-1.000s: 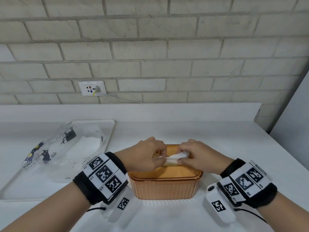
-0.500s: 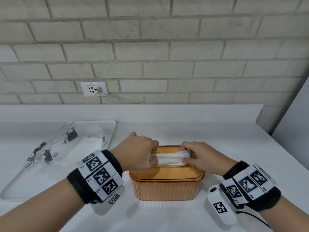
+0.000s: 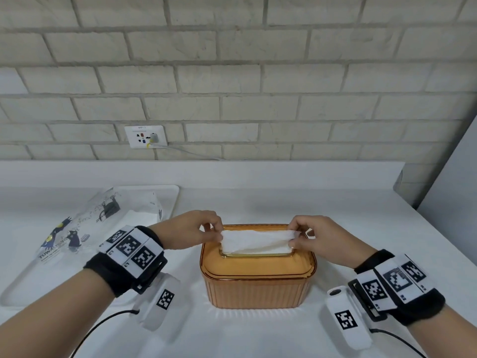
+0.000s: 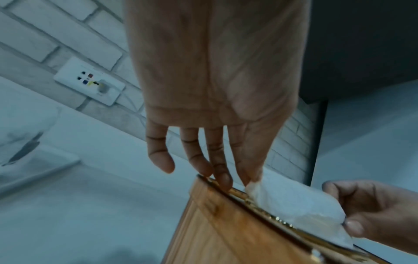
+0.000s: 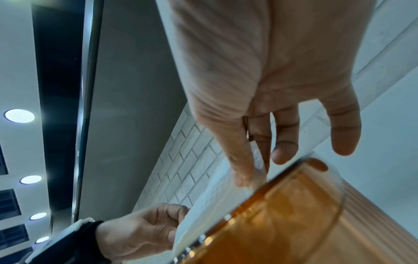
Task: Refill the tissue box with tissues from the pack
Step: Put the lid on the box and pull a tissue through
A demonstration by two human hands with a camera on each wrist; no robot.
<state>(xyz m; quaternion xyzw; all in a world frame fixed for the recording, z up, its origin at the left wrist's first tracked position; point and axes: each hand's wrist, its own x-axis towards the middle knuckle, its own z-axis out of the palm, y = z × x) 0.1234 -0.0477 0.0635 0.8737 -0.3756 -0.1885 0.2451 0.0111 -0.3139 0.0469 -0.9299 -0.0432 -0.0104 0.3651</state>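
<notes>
head view shows, nearest to the camera, two forearms with black wrist bands that carry white marker blocks. between them an orange box (image 3: 258, 277) with ribbed walls stands on the white counter (image 3: 258, 334), its lid on. a white tissue (image 3: 255, 241) stands up out of the slot in the lid, stretched flat between both hands. the left hand (image 3: 192, 231) pinches the left end of the tissue between thumb and forefinger; the left wrist view shows the other fingers (image 4: 222, 176) straight, with the tips touching the lid edge. the right hand (image 3: 320, 237) pinches the right end in the same way, and in the right wrist view its other fingers (image 5: 343, 128) are loose and hold nothing. farther to the left a clear pack (image 3: 85, 228) with cartoon prints lies on a white tray (image 3: 169, 197), well apart from the box, with white tissues inside it. behind the counter is a low white ledge, then a pale brick wall (image 3: 258, 73) with a socket plate (image 3: 145, 136); a plug with a cable sits in it.
</notes>
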